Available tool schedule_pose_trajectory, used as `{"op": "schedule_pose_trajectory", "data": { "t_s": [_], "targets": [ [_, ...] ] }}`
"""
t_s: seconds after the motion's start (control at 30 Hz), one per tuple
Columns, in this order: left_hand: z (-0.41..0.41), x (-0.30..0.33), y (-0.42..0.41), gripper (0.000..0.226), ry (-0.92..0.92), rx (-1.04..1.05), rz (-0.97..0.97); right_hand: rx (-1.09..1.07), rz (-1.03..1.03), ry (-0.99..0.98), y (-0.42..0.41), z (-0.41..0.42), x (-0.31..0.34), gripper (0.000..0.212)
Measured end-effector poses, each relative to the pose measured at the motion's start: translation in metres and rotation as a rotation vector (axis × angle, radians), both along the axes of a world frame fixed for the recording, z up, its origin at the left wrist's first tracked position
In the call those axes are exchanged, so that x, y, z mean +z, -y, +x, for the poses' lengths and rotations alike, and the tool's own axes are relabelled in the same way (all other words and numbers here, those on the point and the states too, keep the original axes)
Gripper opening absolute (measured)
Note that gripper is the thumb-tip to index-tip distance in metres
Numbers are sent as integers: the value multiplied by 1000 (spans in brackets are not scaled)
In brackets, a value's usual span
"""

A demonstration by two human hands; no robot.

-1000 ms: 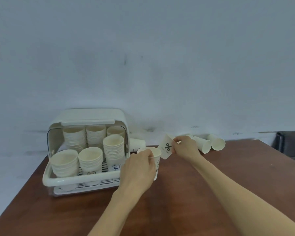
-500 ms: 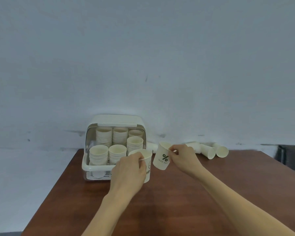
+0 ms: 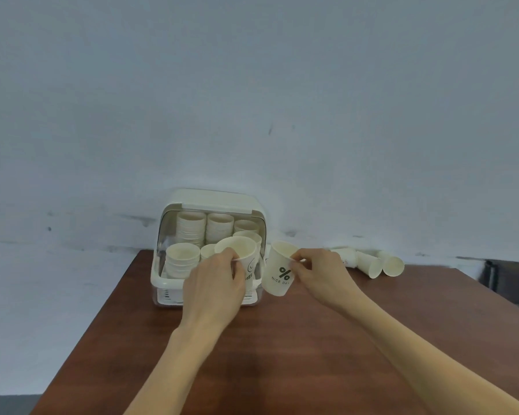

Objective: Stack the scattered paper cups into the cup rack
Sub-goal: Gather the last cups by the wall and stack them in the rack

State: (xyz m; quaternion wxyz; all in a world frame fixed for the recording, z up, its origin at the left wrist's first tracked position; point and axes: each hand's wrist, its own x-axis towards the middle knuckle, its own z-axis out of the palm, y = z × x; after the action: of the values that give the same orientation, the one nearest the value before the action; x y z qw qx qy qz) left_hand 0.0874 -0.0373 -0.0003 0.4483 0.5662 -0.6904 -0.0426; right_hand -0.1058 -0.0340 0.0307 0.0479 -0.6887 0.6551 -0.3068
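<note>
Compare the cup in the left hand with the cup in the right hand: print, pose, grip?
Print: the left-hand cup shows a partly hidden mark with letters "HE"; the right-hand cup shows a percent sign over "NICE DAY".
Pose: the left-hand cup tips its mouth toward the camera; the right-hand cup leans left.
Grip: the left hand wraps its cup's side; the right hand pinches its cup's rim.
Both are white paper, mouth up.

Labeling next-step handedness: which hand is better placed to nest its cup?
Likely right. The right hand pinches the rim of the "%" cup just beside the open mouth of the cup that the left hand grips upright before the rack.
</note>
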Motion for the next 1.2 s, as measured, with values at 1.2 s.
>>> {"op": "schedule_pose_trajectory", "data": {
  "t_s": [1.2],
  "targets": [
    [84,-25,97,27,-150,142,-54,115,75,-530,117,114,-56,14]
  ]
}}
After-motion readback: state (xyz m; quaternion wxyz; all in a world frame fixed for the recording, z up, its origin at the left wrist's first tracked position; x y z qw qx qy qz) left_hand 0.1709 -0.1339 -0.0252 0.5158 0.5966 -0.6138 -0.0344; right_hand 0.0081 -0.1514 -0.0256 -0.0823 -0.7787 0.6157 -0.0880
